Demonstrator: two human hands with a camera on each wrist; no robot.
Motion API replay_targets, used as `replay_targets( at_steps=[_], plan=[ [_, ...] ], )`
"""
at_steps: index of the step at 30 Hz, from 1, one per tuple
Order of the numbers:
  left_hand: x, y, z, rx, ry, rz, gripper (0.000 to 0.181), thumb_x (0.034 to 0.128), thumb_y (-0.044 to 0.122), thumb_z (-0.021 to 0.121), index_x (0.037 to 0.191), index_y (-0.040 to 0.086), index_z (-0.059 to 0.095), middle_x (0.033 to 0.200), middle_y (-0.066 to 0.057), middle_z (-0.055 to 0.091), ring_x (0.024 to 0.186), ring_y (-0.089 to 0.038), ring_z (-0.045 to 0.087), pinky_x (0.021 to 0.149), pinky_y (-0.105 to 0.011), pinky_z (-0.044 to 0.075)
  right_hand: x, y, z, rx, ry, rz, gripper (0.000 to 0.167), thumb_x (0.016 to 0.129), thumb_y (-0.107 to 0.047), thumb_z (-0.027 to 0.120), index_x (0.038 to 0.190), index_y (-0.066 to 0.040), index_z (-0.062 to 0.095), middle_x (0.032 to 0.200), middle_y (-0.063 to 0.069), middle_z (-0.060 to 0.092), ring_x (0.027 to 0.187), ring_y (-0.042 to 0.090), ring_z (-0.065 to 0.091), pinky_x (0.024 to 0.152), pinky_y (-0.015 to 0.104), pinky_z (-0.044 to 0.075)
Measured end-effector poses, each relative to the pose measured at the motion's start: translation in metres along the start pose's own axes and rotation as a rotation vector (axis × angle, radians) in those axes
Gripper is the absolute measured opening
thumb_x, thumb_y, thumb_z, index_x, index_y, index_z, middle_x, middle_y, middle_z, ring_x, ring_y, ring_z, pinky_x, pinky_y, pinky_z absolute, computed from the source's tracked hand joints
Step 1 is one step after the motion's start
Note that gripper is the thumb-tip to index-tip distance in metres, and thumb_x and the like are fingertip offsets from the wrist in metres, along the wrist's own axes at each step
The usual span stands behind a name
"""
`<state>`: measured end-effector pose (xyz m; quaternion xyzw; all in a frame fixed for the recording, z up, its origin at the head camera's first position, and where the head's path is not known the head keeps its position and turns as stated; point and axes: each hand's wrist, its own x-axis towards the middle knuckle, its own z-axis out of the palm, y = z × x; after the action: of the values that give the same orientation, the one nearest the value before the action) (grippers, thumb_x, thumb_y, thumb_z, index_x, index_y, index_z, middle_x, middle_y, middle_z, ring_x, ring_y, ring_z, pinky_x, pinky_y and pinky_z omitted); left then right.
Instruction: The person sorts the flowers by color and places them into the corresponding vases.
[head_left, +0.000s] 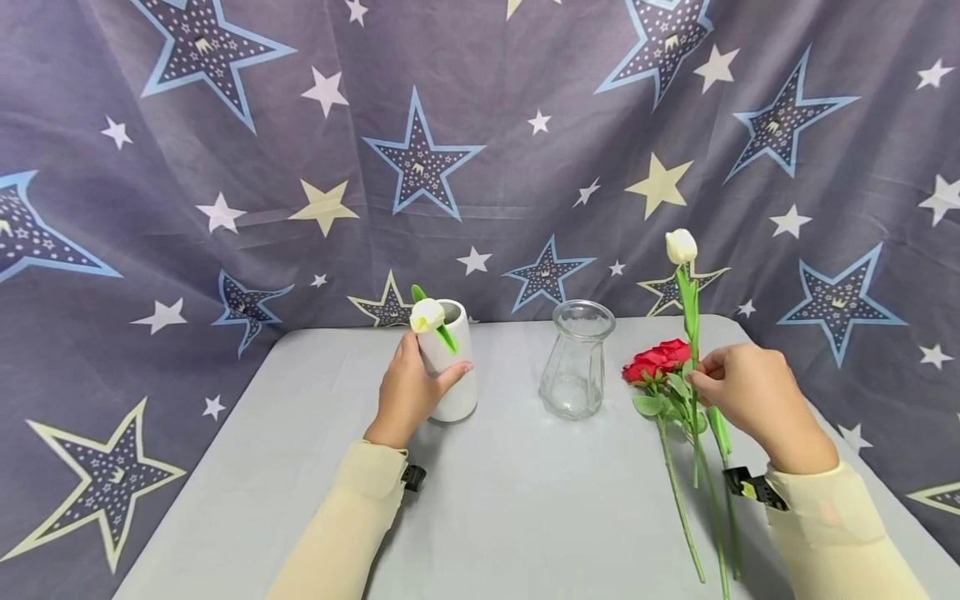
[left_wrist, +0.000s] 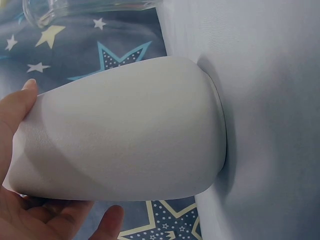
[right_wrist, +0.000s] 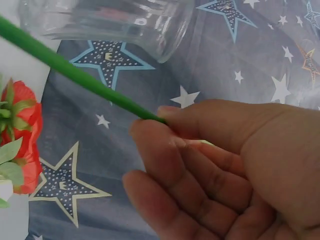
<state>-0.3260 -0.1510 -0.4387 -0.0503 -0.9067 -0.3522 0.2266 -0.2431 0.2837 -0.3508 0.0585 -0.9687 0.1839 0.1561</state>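
While our left hand (head_left: pixel 411 379) is gripping the white vase (head_left: pixel 461 390) on the bench (head_left: pixel 517 508), one tulip (head_left: pixel 427 317) at its rim, our right hand (head_left: pixel 761 398) is pinching a second tulip (head_left: pixel 692 323) near the red roses (head_left: pixel 654 362), seemingly mid-pickup, next likely needing a steady lift.

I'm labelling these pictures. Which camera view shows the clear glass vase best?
The head view: the clear glass vase shows whole there, rim to base, unobstructed. The left wrist view catches only part, at its top edge; the right wrist view shows more, but cropped at the top.
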Motion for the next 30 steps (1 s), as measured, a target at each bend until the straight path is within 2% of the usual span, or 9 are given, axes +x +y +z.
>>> replay_targets(
  at_steps=[12,19,26,30],
  plan=[
    [0.000,0.000,0.000,0.003,0.003,0.002,0.097,0.0801,0.059,0.084,0.144,0.000,0.042,0.123,-0.017,0.061,0.106,-0.038,0.067,0.086,-0.055,0.056,0.006,-0.020,-0.006,0.057,0.085,-0.046,0.014,0.093,-0.023,0.075,0.091,-0.011,0.082,0.073,-0.005,0.075,0.060,0.009,0.061,0.057,0.030,0.045],
    [-0.001,0.001,0.000,0.003,0.003,-0.003,0.096,0.0801,0.059,0.084,0.144,0.001,0.042,0.122,-0.017,0.061,0.106,-0.038,0.067,0.085,-0.055,0.056,0.009,-0.033,-0.006,0.083,0.245,-0.122,0.007,0.091,-0.024,0.079,0.087,-0.019,0.082,0.070,-0.007,0.074,0.057,0.008,0.061,0.056,0.030,0.045],
    [-0.001,0.000,0.000,0.004,-0.004,-0.006,0.098,0.0805,0.060,0.083,0.146,0.001,0.041,0.124,-0.016,0.060,0.106,-0.038,0.067,0.086,-0.056,0.056,0.010,-0.046,-0.004,0.191,0.401,-0.108,0.013,0.089,-0.032,0.084,0.097,-0.022,0.085,0.071,-0.004,0.076,0.054,-0.006,0.057,0.049,0.017,0.040],
    [-0.001,0.000,0.000,0.003,-0.010,-0.010,0.098,0.0808,0.061,0.083,0.147,0.002,0.040,0.125,-0.017,0.060,0.108,-0.038,0.067,0.087,-0.056,0.056,0.012,-0.051,-0.002,0.251,0.473,-0.138,0.012,0.088,-0.031,0.085,0.094,-0.022,0.085,0.073,-0.002,0.077,0.055,-0.012,0.056,0.049,0.012,0.040]
  ],
)
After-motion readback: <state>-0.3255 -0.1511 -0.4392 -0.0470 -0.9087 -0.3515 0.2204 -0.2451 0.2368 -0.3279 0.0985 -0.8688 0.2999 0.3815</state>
